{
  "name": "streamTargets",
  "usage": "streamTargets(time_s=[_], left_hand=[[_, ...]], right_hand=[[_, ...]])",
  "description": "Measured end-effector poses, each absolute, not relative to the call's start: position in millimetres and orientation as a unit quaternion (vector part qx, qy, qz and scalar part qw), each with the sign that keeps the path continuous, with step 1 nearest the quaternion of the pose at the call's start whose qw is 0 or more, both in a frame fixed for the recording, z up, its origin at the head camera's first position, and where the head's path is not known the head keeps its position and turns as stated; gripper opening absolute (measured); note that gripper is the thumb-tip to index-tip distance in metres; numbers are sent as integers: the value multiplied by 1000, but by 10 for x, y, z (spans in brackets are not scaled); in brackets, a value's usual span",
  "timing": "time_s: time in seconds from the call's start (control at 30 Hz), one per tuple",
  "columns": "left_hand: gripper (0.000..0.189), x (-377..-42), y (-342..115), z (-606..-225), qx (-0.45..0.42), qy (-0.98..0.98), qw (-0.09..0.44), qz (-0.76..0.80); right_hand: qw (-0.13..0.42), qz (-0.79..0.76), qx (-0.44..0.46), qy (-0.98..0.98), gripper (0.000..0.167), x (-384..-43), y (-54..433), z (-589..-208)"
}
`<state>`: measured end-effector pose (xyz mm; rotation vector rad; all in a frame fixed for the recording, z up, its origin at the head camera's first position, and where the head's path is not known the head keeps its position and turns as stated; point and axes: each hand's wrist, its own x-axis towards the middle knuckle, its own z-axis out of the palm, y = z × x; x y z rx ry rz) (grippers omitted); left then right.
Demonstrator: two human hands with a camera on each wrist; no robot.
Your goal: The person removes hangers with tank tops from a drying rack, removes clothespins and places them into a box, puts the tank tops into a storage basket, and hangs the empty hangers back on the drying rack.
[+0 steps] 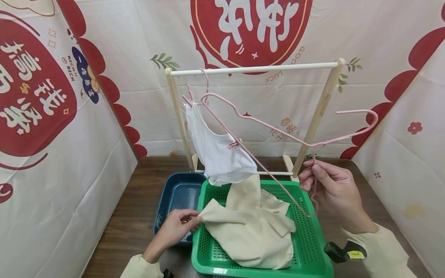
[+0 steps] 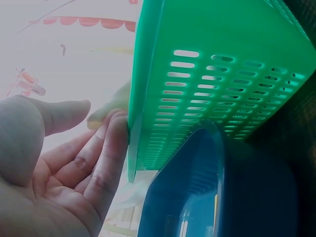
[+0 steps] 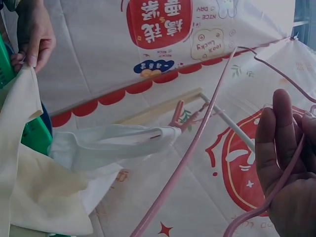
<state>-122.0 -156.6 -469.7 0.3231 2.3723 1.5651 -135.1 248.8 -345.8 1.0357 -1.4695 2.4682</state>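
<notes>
In the head view my left hand (image 1: 178,228) pinches a corner of a cream cloth garment (image 1: 253,231) heaped in a green basket (image 1: 201,255). That same pinch shows in the right wrist view, where the cloth (image 3: 29,94) drapes down from the fingertips. My right hand (image 1: 335,189) grips a pink clothes hanger (image 1: 278,130) near its neck. The hanger is tilted, its hook pointing right and its long bar crossing over the basket. In the right wrist view the pink hanger (image 3: 183,160) runs up past my right hand (image 3: 291,163).
Behind the basket stands a wooden rack (image 1: 321,108) with a white rail (image 1: 264,70). From its left end hangs a white garment (image 1: 222,154) on another pink hanger, with a pink clip. A blue tray (image 1: 163,208) sits left of the basket on the brown table (image 1: 118,231). Printed cloth walls enclose the table.
</notes>
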Motion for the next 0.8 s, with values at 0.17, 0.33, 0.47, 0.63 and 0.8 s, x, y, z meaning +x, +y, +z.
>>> streamTargets(time_s=[0.17, 0.33, 0.47, 0.63, 0.8], left_hand=[[24, -1215, -1562, -4691, 110, 821, 140, 543], [26, -1200, -1569, -4670, 108, 821, 134, 545], [27, -1192, -1585, -4666, 109, 828, 125, 536], [24, -1188, -1598, -4673, 103, 839, 111, 522], [23, -1178, -1600, -4681, 91, 847, 100, 515]], right_hand=[[55, 815, 319, -481, 32, -1324, 2563, -3430], [78, 818, 300, -485, 31, -1310, 2622, -3422], [86, 822, 292, -482, 31, -1309, 2654, -3423], [87, 817, 275, -500, 31, -1307, 2685, -3410], [76, 814, 248, -520, 30, -1301, 2715, -3387]])
